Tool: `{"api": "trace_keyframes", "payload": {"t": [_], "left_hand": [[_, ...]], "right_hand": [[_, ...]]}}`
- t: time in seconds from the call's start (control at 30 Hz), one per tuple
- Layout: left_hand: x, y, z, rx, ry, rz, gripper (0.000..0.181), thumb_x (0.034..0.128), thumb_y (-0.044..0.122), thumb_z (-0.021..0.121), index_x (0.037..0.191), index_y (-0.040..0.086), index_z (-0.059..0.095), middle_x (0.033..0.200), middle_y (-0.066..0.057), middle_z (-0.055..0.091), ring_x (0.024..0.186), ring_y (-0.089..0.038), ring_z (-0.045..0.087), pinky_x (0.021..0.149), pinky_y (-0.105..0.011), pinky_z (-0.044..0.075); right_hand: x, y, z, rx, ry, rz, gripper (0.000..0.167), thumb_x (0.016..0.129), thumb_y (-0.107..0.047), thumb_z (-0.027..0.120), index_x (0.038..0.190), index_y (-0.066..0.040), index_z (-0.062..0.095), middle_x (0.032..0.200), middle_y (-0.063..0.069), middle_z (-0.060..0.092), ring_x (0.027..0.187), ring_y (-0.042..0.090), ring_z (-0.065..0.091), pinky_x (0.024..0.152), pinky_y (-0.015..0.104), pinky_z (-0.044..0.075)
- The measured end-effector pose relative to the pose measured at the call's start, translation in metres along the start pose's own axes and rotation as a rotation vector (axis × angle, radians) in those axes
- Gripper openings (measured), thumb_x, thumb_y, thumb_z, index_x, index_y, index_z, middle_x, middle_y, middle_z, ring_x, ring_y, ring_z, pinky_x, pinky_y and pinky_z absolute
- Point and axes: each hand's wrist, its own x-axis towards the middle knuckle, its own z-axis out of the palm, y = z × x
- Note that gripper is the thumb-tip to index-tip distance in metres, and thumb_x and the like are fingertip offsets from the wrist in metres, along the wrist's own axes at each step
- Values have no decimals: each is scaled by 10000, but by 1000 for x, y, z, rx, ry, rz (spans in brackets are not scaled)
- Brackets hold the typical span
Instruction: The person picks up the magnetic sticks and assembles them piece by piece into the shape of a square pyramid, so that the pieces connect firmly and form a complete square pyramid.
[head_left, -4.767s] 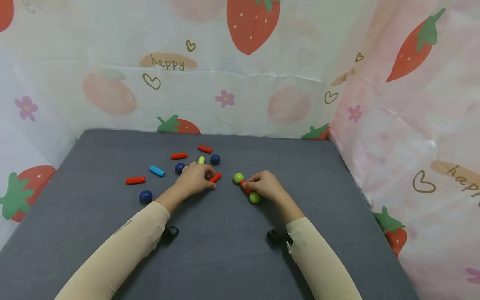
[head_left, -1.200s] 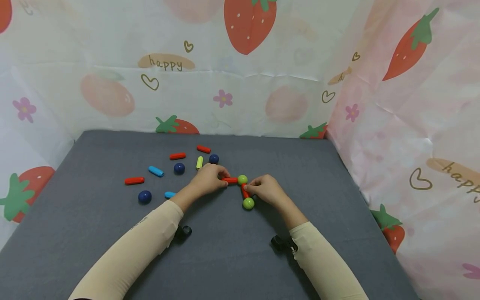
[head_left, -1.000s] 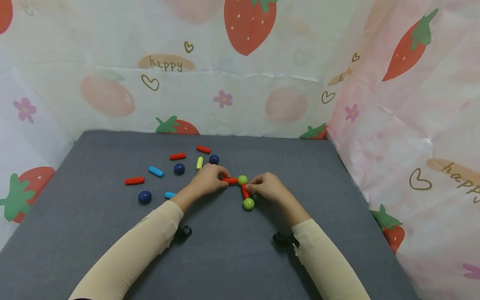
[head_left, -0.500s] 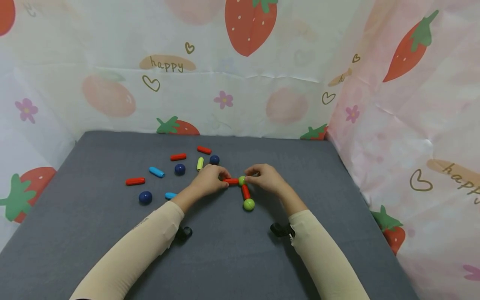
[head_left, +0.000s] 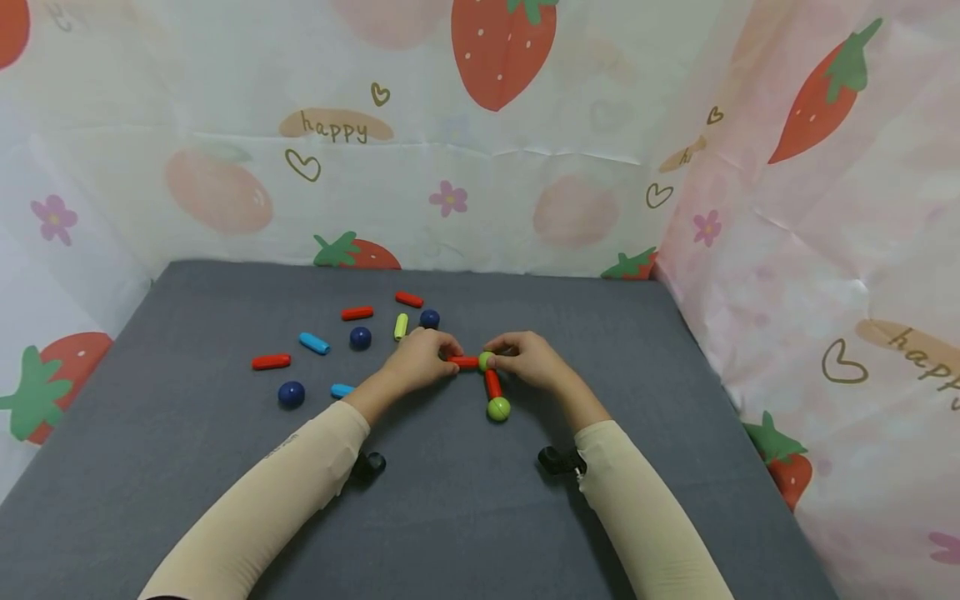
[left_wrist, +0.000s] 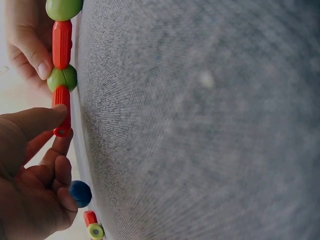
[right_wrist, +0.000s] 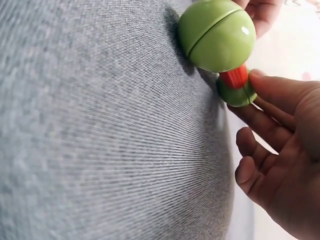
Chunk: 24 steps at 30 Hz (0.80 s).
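Observation:
My left hand (head_left: pixel 416 358) pinches a red rod (head_left: pixel 465 362) between thumb and fingers; its far end meets a green ball (head_left: pixel 485 361). That ball is pinched by my right hand (head_left: pixel 531 360). From the same ball a second red rod (head_left: pixel 492 385) runs toward me, ending at another green ball (head_left: pixel 498 409). The pieces form a bent chain low over the table. In the left wrist view, the thumb lies on the held rod (left_wrist: pixel 61 100). In the right wrist view, thumb and fingers grip the farther green ball (right_wrist: pixel 237 95), partly hidden behind the nearer one.
On the grey tabletop (head_left: pixel 450 517), left of and behind my hands, lie red rods (head_left: pixel 271 362), blue rods (head_left: pixel 313 342), a yellow-green rod (head_left: pixel 401 326) and dark blue balls (head_left: pixel 291 394). A printed cloth (head_left: pixel 465 233) stands behind the table. Black devices (head_left: pixel 561 461) sit under both wrists.
My left hand has brought its red rod rightward against the far green ball. My right hand has let go of the other red rod and shifted to that ball. A blue rod came into view.

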Motion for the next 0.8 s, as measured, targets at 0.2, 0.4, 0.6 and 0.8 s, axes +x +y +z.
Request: {"api": "trace_keyframes", "payload": {"t": [0.2, 0.4, 0.6, 0.8], "left_hand": [[-2, 1, -4, -8, -7, -4, 182, 913, 214, 786, 1088, 167, 776, 1017, 3, 737, 974, -220, 609, 895, -406, 493], [-7, 1, -8, 12, -5, -16, 193, 914, 236, 789, 1098, 180, 773, 1074, -1, 745, 1037, -252, 548, 904, -423, 459], [-17, 0, -16, 35, 18, 25, 234, 922, 238, 780, 1146, 169, 773, 1142, -14, 740, 1093, -259, 589, 971, -496, 453], [-25, -12, -34, 25, 52, 13, 287, 930, 232, 775, 1201, 140, 756, 1196, -59, 712, 1170, -294, 577, 1059, -590, 383]], "right_hand": [[0, 2, 2, 28, 7, 7, 280, 975, -316, 722, 1224, -192, 750, 1190, 4, 711, 865, 197, 610, 729, 323, 502], [-1, 3, 4, 21, 18, 12, 288, 975, -324, 721, 1230, -193, 747, 1203, 3, 707, 912, 193, 617, 759, 331, 504], [-2, 2, 6, 5, 21, 17, 279, 975, -330, 720, 1218, -197, 752, 1201, 4, 707, 908, 203, 620, 757, 337, 502], [0, 4, 6, -2, 28, 19, 282, 978, -330, 716, 1237, -223, 745, 1214, -7, 699, 883, 200, 606, 740, 337, 503]]}}
